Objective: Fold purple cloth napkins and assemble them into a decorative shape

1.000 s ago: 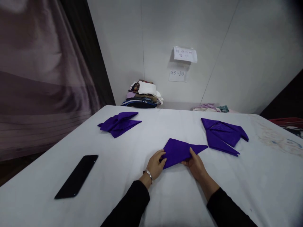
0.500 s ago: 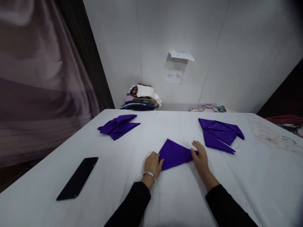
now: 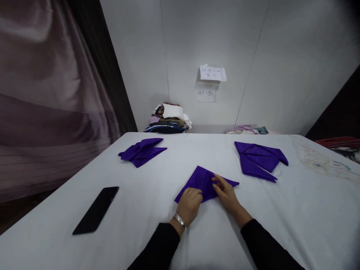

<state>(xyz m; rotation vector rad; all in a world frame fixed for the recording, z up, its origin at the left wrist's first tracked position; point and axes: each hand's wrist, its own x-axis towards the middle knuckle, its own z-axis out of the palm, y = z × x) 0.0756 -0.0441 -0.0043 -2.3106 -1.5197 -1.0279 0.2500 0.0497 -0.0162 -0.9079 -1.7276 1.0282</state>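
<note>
A folded purple cloth napkin lies in front of me on the white tablecloth, with pointed corners to the left and right. My left hand, with a silver bracelet at the wrist, is closed on its near edge; the fingertips are partly hidden. My right hand pinches a raised, dark-looking fold near the napkin's middle between thumb and fingers. Two more folded purple napkins rest farther back: one at the left with several points, the other at the right with a long flap.
A black phone lies on the table at the left. Behind the far edge are a stack of folded clothes and more cloth. Handwritten papers hang on the wall. A pinkish curtain hangs at left.
My right hand has left the napkin's right corner and moved left to its middle, lifting a fold. My left hand has shifted right along the near edge, uncovering the left corner.
</note>
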